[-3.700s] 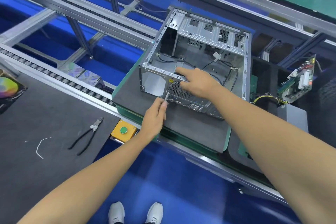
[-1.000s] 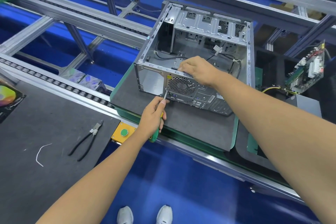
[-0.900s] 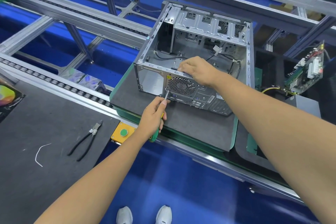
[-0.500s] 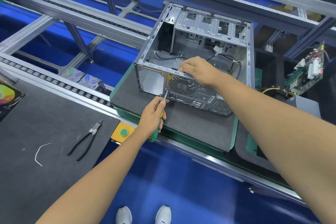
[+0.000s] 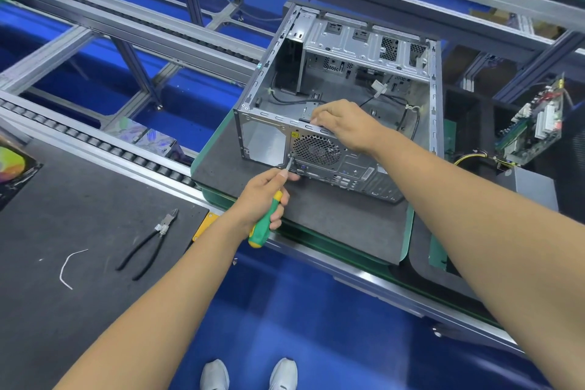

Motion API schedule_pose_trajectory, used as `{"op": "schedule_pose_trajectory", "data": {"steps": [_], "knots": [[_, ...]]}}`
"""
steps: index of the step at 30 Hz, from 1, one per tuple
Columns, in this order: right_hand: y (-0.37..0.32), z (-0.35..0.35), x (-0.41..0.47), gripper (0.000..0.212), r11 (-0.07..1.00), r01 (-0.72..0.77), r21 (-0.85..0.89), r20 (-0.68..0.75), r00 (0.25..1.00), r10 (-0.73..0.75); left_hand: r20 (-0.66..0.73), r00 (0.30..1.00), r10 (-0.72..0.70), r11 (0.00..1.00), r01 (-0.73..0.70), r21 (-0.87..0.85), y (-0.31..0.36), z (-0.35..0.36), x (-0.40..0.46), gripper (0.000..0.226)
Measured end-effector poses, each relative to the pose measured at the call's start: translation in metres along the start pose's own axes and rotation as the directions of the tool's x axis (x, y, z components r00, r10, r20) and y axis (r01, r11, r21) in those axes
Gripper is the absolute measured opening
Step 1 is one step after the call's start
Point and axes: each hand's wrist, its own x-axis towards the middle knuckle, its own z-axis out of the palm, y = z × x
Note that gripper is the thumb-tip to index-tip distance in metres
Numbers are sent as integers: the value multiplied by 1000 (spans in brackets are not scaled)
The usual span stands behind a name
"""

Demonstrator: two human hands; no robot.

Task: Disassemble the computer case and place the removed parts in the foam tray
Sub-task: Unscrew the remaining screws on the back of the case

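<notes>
An open grey metal computer case [image 5: 364,51] lies on a dark mat [image 5: 342,225], its rear panel with a round fan grille [image 5: 316,150] facing me. My left hand [image 5: 262,196] grips a green and yellow screwdriver [image 5: 264,222], its tip at the rear panel's lower left beside the grille. My right hand [image 5: 342,123] rests on the top rear edge of the case, its fingers curled over the rim above the grille. Black cables [image 5: 411,123] lie inside the case.
Black-handled cutters [image 5: 147,244] and a white wire scrap [image 5: 68,266] lie on the dark bench at left. A circuit board [image 5: 531,130] and a grey box [image 5: 531,187] sit in the black tray at right. A roller conveyor [image 5: 95,146] runs behind the bench.
Since 3.7 s ago the view has come closer and my right hand has settled on the case's top rear edge. Over the last second both hands hold almost still.
</notes>
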Motion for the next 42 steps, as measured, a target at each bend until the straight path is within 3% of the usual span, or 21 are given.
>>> {"op": "schedule_pose_trajectory", "data": {"steps": [5, 10, 12, 17, 21, 26, 32, 42], "knots": [[-5, 1, -3, 33, 998, 46, -51, 9, 999, -46, -70, 998, -10, 999, 7, -45, 1, 9, -3, 44], [-16, 1, -10, 16, 992, 20, -121, 91, 996, -9, -140, 990, 28, 998, -35, -45, 5, 8, -4, 26], [-18, 0, -11, 23, 989, 30, -144, 94, 995, -17, -156, 988, 22, 1000, -19, 19, 12, 7, -3, 23], [-17, -1, -11, 17, 988, 26, -154, 102, 995, -10, -196, 981, -11, 991, 37, 129, 18, 11, -6, 19], [-15, 0, -11, 13, 990, 33, -137, 91, 996, -21, -134, 984, -121, 991, 111, -74, 19, 24, -5, 21], [-14, 0, -11, 13, 989, 32, -146, 87, 996, -20, 129, 973, -192, 880, 229, -417, 21, 16, -2, 20], [-13, 0, -10, 11, 989, 31, -143, 87, 996, -18, -17, 990, -140, 924, 124, -362, 22, 20, -4, 26], [-11, 1, -8, 10, 991, 27, -131, 69, 997, -18, 100, 992, -74, 836, 117, -536, 13, 6, -24, 36]]}}
